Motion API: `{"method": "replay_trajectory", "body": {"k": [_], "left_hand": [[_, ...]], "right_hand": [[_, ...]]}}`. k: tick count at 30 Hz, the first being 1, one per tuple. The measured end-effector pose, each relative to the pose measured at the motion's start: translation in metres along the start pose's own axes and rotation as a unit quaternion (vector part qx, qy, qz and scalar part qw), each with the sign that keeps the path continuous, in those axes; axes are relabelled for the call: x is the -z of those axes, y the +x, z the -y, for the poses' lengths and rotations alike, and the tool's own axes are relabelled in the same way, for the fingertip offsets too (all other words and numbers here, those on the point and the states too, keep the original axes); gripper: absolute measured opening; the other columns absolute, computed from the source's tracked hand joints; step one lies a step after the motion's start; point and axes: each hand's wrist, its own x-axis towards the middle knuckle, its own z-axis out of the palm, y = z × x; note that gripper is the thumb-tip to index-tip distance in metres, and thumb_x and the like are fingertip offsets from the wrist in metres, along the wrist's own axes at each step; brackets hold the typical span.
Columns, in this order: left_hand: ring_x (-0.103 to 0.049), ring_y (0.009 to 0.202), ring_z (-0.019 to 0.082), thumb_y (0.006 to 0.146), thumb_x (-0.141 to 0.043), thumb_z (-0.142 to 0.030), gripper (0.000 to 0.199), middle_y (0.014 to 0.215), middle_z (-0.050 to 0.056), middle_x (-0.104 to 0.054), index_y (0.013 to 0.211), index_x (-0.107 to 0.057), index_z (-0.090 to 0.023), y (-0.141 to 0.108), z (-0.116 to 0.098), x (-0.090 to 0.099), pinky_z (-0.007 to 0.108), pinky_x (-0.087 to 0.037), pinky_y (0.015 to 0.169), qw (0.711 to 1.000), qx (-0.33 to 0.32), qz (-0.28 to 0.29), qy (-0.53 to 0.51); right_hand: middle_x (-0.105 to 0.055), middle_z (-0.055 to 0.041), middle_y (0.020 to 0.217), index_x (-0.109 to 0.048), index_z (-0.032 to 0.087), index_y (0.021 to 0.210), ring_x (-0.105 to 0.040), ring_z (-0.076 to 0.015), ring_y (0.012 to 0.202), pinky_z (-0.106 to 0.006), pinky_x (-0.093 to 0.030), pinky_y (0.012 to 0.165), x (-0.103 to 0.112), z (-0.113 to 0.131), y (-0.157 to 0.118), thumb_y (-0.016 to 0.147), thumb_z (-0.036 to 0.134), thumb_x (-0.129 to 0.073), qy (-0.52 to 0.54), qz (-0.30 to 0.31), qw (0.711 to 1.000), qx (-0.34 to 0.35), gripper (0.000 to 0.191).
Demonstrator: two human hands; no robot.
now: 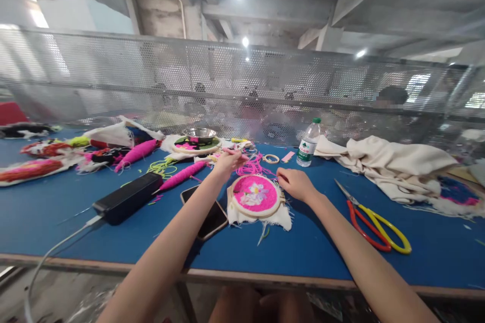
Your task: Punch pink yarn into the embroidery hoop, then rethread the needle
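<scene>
Hooped embroidery [256,195] lies near the middle of the blue table's [303,257] near edge.
The left hand [229,161], fingers part-curled, is at loose pink yarn [250,165], likely soft and easily tangled; whether it grips any cannot be told. The embroidery seems light, its cloth [282,219] yielding, its stiff rim [259,214] the place to hold. The right hand [297,184], curled nearly closed, is just beside it; anything inside is hidden.
</scene>
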Motion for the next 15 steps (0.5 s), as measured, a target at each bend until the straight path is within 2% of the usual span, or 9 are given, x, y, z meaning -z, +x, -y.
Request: {"method": "replay_trajectory", "body": {"k": [3,8,15], "left_hand": [[-0.065,0.059,0.013,0.08,-0.065,-0.015,0.019,0.063,0.008,-0.067,0.062,-0.059,-0.013,0.001,0.007,0.009,0.024,-0.053,0.062,0.999,0.009,-0.006,-0.033],[-0.06,0.053,0.008,0.084,-0.064,-0.023,0.02,0.062,0.004,-0.065,0.067,-0.062,-0.013,0.001,0.009,0.007,0.018,-0.05,0.057,0.997,-0.016,-0.025,-0.077],[-0.064,0.06,0.01,0.087,-0.057,-0.015,0.011,0.071,0.006,-0.07,0.078,-0.063,-0.013,0.001,0.007,0.005,0.02,-0.053,0.062,0.995,-0.016,-0.038,-0.089]], "right_hand": [[-0.062,-0.0019,0.069,-0.057,0.022,0.078,-0.052,-0.0155,0.062,-0.025,-0.021,0.056,-0.002,0.008,-0.001,0.088,0.024,-0.044,-0.013,0.018,1.0,0.012,0.016],[-0.062,-0.0007,0.07,-0.058,0.022,0.08,-0.053,-0.0154,0.064,-0.024,-0.023,0.057,-0.004,0.017,-0.003,0.089,0.026,-0.043,0.005,0.032,0.999,0.014,0.017],[-0.06,-0.0001,0.068,-0.054,0.021,0.077,-0.052,-0.015,0.063,-0.024,-0.025,0.059,-0.01,0.024,-0.005,0.089,0.025,-0.041,0.056,0.029,0.998,0.02,0.018]]}}
